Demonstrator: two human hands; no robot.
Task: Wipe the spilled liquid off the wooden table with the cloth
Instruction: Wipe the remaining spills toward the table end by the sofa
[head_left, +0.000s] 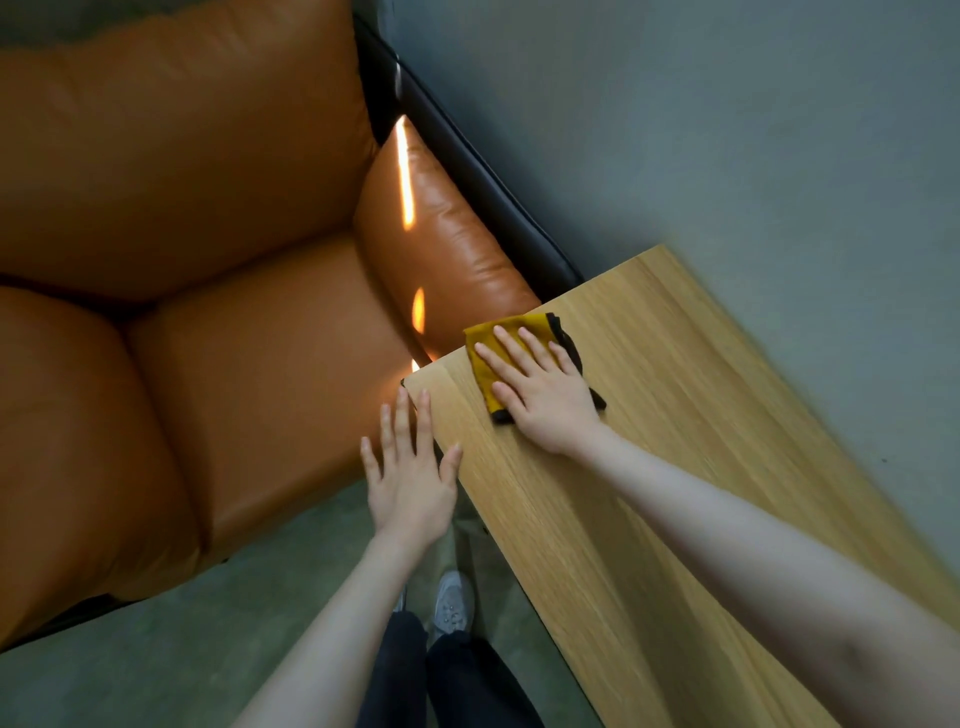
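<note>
Right hand (545, 395) flat, fingers straight and spread, pressing the yellow cloth (485, 353) onto the wooden table (675, 415) near its far corner. Cloth sits under palm and fingers. Left hand (410, 478) open, fingers straight, at the table edge, holding nothing. Orange sofa (208, 260) beyond it.

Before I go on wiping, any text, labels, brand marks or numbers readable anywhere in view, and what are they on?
None can be read.
The cloth under the right hand: no tag or print shows.
The wooden table: bare grain, no label.
The orange sofa: no mark.
The grey shoe: any logo is too small and blurred to read.
The left hand covers nothing printed.
</note>
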